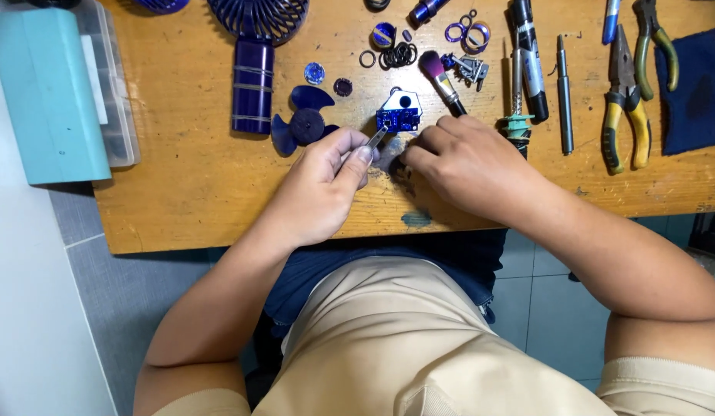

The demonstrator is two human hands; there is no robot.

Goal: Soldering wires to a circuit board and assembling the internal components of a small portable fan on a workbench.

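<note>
Here, left hand (pixel 324 182) pinching tweezers (pixel 377 137), touching blue circuit board (pixel 399 117)

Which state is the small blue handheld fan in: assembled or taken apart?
Taken apart: the blue propeller blade, blue handle body, round grille and blue circuit board lie separately.

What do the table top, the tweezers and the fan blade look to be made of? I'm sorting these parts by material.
Table top: seemingly wood, matt and stained, with grain showing. Tweezers in the left hand: probably metal, grey with a shine. Fan blade: likely plastic, smooth dark blue, moulded in one piece.
</note>
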